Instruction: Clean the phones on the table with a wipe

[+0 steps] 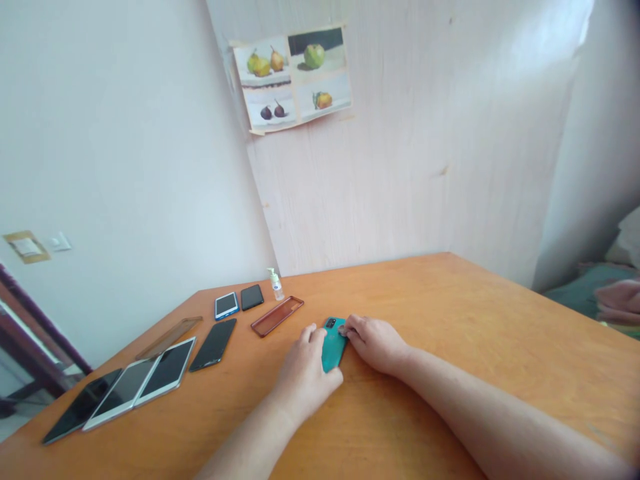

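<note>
A teal phone [334, 347] lies back side up on the wooden table, its dark camera block at the far end. Wrapped along its left edge is my left hand [307, 367], with the thumb at the near end and the fingers at the far left side. My right hand [375, 341] is closed, its fingertips pressed on the phone's back near the upper right edge. Something small and greyish shows under those fingertips; I cannot make out what it is.
Left on the table [425, 307] are a reddish phone case [277, 316], a clear brownish case [170, 337], a black phone [214, 345], a blue-edged phone [227, 305], another dark phone [252, 297] and several tablets [167, 372]. A pump bottle [275, 285] stands near the wall.
</note>
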`<action>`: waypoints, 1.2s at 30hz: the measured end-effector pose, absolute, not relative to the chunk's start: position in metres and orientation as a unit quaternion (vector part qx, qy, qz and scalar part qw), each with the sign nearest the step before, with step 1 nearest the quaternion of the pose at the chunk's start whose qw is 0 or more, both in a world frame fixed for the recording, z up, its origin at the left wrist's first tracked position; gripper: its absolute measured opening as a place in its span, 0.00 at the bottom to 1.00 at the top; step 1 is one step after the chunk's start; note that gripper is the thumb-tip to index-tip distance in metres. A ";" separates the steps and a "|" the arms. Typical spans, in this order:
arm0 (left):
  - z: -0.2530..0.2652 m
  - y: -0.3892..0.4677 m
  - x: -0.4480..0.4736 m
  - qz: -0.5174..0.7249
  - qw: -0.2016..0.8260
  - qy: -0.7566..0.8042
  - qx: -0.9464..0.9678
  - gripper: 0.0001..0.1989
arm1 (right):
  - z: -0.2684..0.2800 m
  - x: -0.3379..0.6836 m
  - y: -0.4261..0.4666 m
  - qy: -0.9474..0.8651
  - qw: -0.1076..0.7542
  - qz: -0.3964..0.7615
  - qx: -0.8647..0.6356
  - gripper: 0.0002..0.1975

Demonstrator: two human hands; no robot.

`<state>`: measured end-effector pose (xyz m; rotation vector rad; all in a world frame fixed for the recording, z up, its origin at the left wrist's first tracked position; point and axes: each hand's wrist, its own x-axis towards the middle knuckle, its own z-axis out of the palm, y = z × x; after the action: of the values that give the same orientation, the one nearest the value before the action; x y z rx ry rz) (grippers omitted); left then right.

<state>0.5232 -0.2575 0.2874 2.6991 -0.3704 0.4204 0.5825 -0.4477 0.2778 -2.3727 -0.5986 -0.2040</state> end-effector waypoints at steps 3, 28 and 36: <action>0.289 -0.259 0.526 0.157 0.236 -0.116 0.952 0.30 | 0.279 0.584 -0.446 -0.197 0.403 -0.071 -0.891 0.05; 0.306 -0.262 0.528 0.136 0.285 -0.235 0.919 0.30 | 0.291 0.593 -0.440 -0.001 0.782 0.150 -0.605 0.06; 0.317 -0.260 0.550 0.257 0.244 -0.310 0.882 0.12 | 0.295 0.600 -0.449 0.001 0.807 0.152 -0.570 0.10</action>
<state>0.5498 -0.2596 0.3165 2.4092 -0.8463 0.7011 0.5997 -0.4490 0.2950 -1.2204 0.0019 0.3245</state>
